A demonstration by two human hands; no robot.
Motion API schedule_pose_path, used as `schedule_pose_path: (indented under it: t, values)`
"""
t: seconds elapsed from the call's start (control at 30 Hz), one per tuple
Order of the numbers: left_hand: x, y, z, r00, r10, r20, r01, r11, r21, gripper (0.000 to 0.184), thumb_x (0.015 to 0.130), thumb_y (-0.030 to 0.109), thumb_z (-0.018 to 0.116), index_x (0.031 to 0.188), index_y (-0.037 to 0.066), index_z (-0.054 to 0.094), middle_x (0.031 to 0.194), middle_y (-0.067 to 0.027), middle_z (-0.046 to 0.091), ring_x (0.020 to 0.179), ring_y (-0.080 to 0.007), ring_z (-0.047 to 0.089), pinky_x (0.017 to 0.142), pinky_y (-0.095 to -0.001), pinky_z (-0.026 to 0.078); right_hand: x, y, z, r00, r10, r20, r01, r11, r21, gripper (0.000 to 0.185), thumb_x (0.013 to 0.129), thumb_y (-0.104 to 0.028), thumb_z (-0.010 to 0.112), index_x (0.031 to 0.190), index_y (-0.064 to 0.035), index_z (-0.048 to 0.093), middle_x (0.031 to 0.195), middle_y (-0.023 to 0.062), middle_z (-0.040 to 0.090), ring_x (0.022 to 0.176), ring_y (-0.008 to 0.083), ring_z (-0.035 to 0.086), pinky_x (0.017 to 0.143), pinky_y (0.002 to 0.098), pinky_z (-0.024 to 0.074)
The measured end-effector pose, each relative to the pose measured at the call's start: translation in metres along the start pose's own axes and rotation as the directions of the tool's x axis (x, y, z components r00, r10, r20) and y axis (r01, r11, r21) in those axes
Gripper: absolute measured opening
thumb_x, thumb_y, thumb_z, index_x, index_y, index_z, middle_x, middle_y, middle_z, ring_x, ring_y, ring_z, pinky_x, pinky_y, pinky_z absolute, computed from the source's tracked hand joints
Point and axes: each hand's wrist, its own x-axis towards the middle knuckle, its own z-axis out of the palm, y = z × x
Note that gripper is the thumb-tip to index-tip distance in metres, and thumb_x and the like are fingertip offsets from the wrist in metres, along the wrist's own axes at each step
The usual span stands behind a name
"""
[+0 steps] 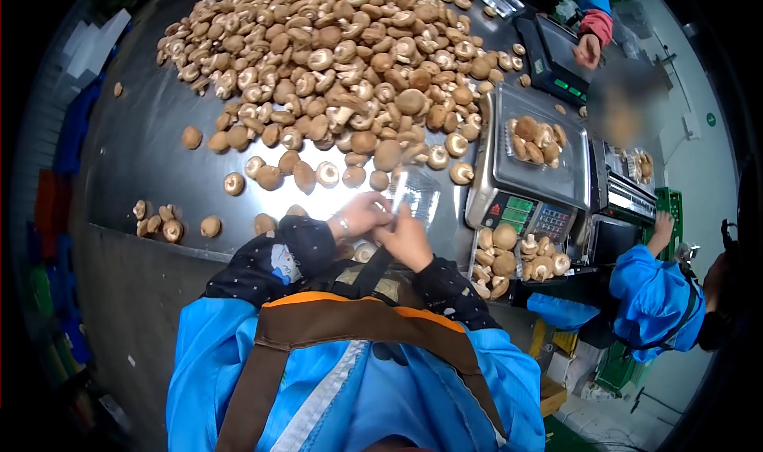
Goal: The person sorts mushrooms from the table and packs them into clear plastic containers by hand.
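My left hand [360, 215] and my right hand [407, 239] are close together at the near edge of the steel table, fingers bent and pinching. Just beyond the fingertips is a clear plastic tray [415, 195], see-through and with no mushrooms visible in it. Both hands appear to grip its near edge; the exact finger contact is partly hidden. A large heap of brown-capped mushrooms [318, 55] covers the table in front, with loose ones scattered close to my hands.
Right of my hands, a scale [520, 210] carries a filled tray of mushrooms [536, 141]. Two more filled trays [494, 261] [544, 259] stand before it. Another scale [556, 63] is farther back, beside a co-worker's hand [588, 51]. A blue-clad person [656, 301] is at far right.
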Motion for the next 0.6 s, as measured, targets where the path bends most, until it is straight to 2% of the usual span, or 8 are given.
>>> schedule_pose_path:
  t: [0.03,0.07,0.1,0.13,0.2,0.27,0.33,0.6]
  values:
    - [-0.002,0.004,-0.003,0.999,0.004,0.046,-0.002,0.999,-0.039,0.017,0.082,0.009,0.063,0.097,0.002,0.060,0.074,-0.0056,0.064,0.069,-0.0104,0.062,0.063,-0.0238,0.051,0.001,0.001,0.001,0.996,-0.010,-0.087,0.018,0.996,0.093,0.038,0.078,-0.019,0.064,0.104,0.0045,0.048,0.072,0.0164,0.063,0.065,0.0250,0.064,0.060,0.0334,0.0490]
    - [-0.008,0.018,-0.006,0.995,0.001,0.103,-0.004,1.000,0.030,0.030,0.078,0.019,0.069,0.101,0.002,0.060,0.081,-0.0090,0.064,0.076,-0.0175,0.063,0.071,-0.0304,0.051,0.001,-0.001,0.000,0.999,0.039,-0.033,-0.018,0.872,0.489,0.028,0.082,-0.014,0.063,0.099,0.0036,0.051,0.072,0.0073,0.062,0.064,0.0112,0.059,0.055,0.0257,0.0452]
    - [-0.017,0.036,-0.006,0.971,0.217,-0.104,-0.165,0.914,0.370,0.044,0.075,0.026,0.073,0.108,0.002,0.057,0.092,-0.0131,0.062,0.087,-0.0231,0.061,0.078,-0.0352,0.049,-0.002,-0.005,-0.003,0.996,0.079,-0.027,-0.054,0.859,0.510,0.022,0.084,-0.013,0.061,0.097,0.0033,0.052,0.073,0.0041,0.061,0.065,0.0077,0.056,0.054,0.0231,0.0434]
    - [-0.022,0.048,-0.004,0.858,0.467,-0.215,-0.207,0.697,0.687,0.057,0.071,0.032,0.076,0.114,0.002,0.054,0.102,-0.0171,0.059,0.097,-0.0286,0.058,0.085,-0.0399,0.046,-0.007,-0.012,-0.007,0.992,0.123,-0.022,-0.093,0.842,0.531,0.017,0.086,-0.011,0.059,0.095,0.0031,0.054,0.074,0.0010,0.060,0.066,0.0042,0.054,0.054,0.0205,0.0415]
    - [-0.001,0.055,-0.019,0.562,0.816,-0.137,-0.406,0.416,0.814,0.079,0.065,0.042,0.077,0.126,0.005,0.045,0.120,-0.0210,0.048,0.113,-0.0359,0.048,0.095,-0.0441,0.038,-0.016,-0.005,-0.003,0.998,0.066,0.005,-0.062,0.901,0.429,0.023,0.088,-0.018,0.059,0.098,0.0025,0.056,0.070,0.0030,0.061,0.061,0.0057,0.051,0.052,0.0242,0.0412]
    - [0.022,0.043,-0.025,0.733,0.676,0.072,-0.573,0.557,0.601,0.070,0.071,0.042,0.073,0.129,0.014,0.043,0.128,-0.0139,0.046,0.119,-0.0323,0.045,0.101,-0.0381,0.034,-0.021,-0.009,-0.002,0.999,-0.011,0.042,-0.006,0.920,0.391,0.024,0.088,-0.020,0.059,0.099,0.0019,0.057,0.071,0.0023,0.061,0.063,0.0050,0.051,0.054,0.0237,0.0410]
    - [0.039,0.034,-0.028,0.891,0.312,0.329,-0.420,0.840,0.343,0.061,0.078,0.040,0.068,0.128,0.016,0.045,0.130,-0.0089,0.046,0.121,-0.0253,0.044,0.103,-0.0354,0.033,-0.023,-0.017,-0.001,0.999,-0.020,0.046,-0.009,0.831,0.556,0.024,0.091,-0.022,0.058,0.090,0.0023,0.059,0.067,0.0022,0.058,0.063,0.0048,0.049,0.055,0.0225,0.0390]
    - [0.041,0.030,-0.049,0.817,0.363,0.449,-0.467,0.872,0.146,0.056,0.083,0.031,0.063,0.132,0.011,0.042,0.133,-0.0051,0.043,0.126,-0.0197,0.037,0.105,-0.0355,0.029,-0.001,0.004,-0.014,0.992,-0.035,0.124,-0.030,0.873,0.487,0.031,0.096,-0.024,0.050,0.079,0.0016,0.058,0.070,-0.0051,0.051,0.065,0.0029,0.041,0.058,0.0193,0.0355]
